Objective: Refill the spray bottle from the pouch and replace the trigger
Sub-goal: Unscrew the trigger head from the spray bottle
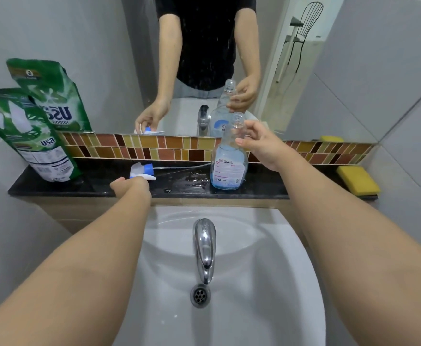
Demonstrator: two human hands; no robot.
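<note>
A clear spray bottle (229, 166) stands upright on the black ledge (99, 186) behind the sink, its neck uncapped and a little blue liquid at its bottom. My right hand (261, 143) grips its neck from the right. The white and blue trigger (142, 171) lies on its side on the ledge, its thin tube stretching right toward the bottle. My left hand (131, 187) rests on the trigger's near end, fingers closed on it. A green refill pouch (27, 136) leans upright against the wall at the ledge's left end.
A white sink (266, 258) with a chrome tap (204, 248) lies below the ledge. A yellow sponge (358, 179) sits at the ledge's right end. Small wet patches (194, 179) lie on the ledge left of the bottle. A mirror (204, 58) rises above a tile strip.
</note>
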